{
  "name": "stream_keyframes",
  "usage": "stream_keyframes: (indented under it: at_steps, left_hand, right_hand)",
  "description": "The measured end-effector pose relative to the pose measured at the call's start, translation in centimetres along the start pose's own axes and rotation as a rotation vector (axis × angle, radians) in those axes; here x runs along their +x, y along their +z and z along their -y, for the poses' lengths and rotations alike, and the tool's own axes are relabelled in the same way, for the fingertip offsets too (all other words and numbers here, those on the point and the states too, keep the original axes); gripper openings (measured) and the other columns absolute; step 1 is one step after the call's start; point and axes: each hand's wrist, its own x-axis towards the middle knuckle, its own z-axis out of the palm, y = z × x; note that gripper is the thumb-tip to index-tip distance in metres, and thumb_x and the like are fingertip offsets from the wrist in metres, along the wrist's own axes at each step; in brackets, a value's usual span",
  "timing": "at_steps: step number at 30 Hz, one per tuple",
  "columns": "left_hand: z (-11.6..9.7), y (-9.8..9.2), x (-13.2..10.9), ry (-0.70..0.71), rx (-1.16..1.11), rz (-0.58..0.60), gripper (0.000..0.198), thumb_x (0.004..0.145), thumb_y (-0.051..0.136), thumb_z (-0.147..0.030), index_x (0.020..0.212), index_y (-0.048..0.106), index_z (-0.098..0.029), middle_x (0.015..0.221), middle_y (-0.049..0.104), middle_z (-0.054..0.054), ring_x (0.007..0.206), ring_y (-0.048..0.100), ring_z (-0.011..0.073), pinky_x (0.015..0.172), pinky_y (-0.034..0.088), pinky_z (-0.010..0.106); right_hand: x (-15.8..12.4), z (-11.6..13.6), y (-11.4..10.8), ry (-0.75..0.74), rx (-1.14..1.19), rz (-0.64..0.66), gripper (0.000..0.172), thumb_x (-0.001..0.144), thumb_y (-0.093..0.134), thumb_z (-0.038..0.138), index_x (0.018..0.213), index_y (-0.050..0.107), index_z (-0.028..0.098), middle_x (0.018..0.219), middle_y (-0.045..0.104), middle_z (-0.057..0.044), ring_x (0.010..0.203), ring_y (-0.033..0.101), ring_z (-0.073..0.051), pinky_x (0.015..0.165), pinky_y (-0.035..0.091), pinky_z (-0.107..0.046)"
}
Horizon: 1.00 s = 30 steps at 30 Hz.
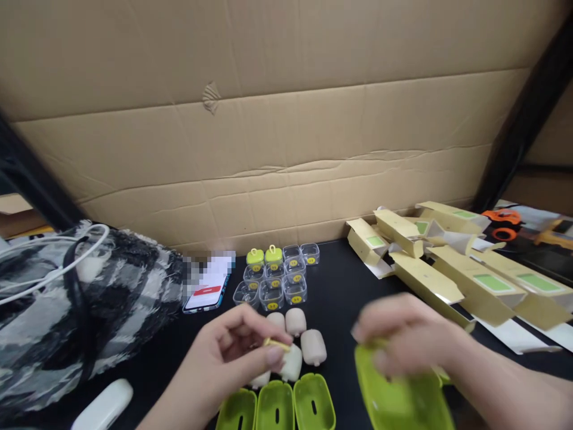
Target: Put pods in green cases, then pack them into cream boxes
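Note:
My left hand (237,352) pinches a small yellow piece (276,344) between thumb and fingertips. It hovers over several cream and beige rounded pieces (313,347), partly covering them. Along the bottom edge below stand several green holders (314,404), each with a dark slot in its floor. My right hand (403,334), smeared by motion, is closed on another green holder (405,388) at the lower right. Further back are rows of clear cups (271,292) with round yellow stickers. Two yellow-green lids (255,257) with loops top the back left of these rows.
A lit phone (210,283) lies left of the cups, beside a black-and-white fringed cloth (129,298) with cables (49,272). A white rounded object (105,403) is at lower left. Opened cardboard boxes (425,278) crowd the right; a cardboard wall (286,137) stands behind.

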Motion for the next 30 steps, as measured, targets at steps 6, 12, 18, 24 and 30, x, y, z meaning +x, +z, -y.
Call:
stream_keyframes:
  at_steps: [6,12,18,24,30]
  left_hand:
    - [2.0,3.7,2.4,-0.039,-0.261,0.167,0.025,0.063,0.083,-0.032,0.067,0.063,-0.018,0.059,0.067,-0.003,0.05,0.059,0.0086,0.053,0.05,0.02]
    - [3.7,5.1,2.1,0.202,0.047,0.085,0.016,0.068,0.076,-0.027,0.064,0.062,-0.02,0.069,0.058,-0.003,0.066,0.052,0.0119,0.061,0.044,0.023]
    - [4.8,5.5,1.3,0.169,0.088,0.084,0.013,0.071,0.073,-0.031,0.067,0.065,-0.022,0.065,0.056,-0.004,0.061,0.046,0.011,0.058,0.04,0.021]
    - [5.0,6.1,1.0,0.097,-0.161,0.066,0.02,0.066,0.079,-0.031,0.064,0.063,-0.019,0.057,0.055,-0.006,0.054,0.048,0.0084,0.052,0.04,0.017]
    - [3.6,6.7,0.2,-0.011,-0.259,0.027,0.033,0.052,0.09,-0.023,0.054,0.057,-0.018,0.054,0.055,-0.007,0.054,0.053,0.0076,0.053,0.044,0.015]
  right_hand:
    - [1.2,-0.4,3.7,0.204,0.189,-0.002,0.062,0.074,0.064,0.006,0.125,0.038,0.03,0.109,0.062,-0.003,0.097,0.066,-0.016,0.083,0.055,-0.024]
    - [-0.2,-1.3,4.6,0.091,0.176,-0.023,0.058,0.076,0.065,0.006,0.125,0.041,0.027,0.115,0.058,-0.007,0.11,0.06,-0.019,0.089,0.052,-0.026]
    - [-0.4,-0.9,4.8,0.041,0.113,0.02,0.062,0.075,0.062,0.004,0.129,0.04,0.025,0.117,0.058,-0.008,0.111,0.059,-0.018,0.093,0.05,-0.026]
    - [-0.5,-0.6,4.8,-0.021,0.064,0.045,0.056,0.081,0.062,0.007,0.131,0.041,0.022,0.119,0.059,-0.011,0.111,0.06,-0.019,0.092,0.052,-0.03]
    - [-0.3,-0.4,4.7,-0.069,0.09,0.021,0.055,0.082,0.064,0.01,0.131,0.041,0.021,0.118,0.059,-0.012,0.111,0.059,-0.02,0.092,0.052,-0.03]
